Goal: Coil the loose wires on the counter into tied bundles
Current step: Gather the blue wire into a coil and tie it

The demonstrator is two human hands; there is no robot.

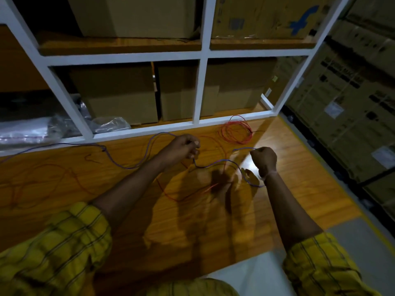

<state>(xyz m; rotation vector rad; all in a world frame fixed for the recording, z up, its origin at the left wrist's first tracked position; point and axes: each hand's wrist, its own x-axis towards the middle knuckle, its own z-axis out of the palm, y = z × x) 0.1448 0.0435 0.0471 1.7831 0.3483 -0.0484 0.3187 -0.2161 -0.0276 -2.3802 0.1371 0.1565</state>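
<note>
At the centre of the frame the left hand (185, 146) and the right hand (264, 160) each grip the purple wire (215, 163), which sags between them over the wooden counter (299, 199). A coiled red wire (236, 131) lies just above the hands, and loose red wire (181, 196) sprawls below them.

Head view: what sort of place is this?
Probably a storeroom or warehouse: cardboard boxes fill a white shelf frame above the wooden counter, with more printed cartons stacked at right.

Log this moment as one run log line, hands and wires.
left hand: grips purple wire | right hand: grips same wire's end | red coil: on counter by shelf | loose red wire: uncoiled
</note>
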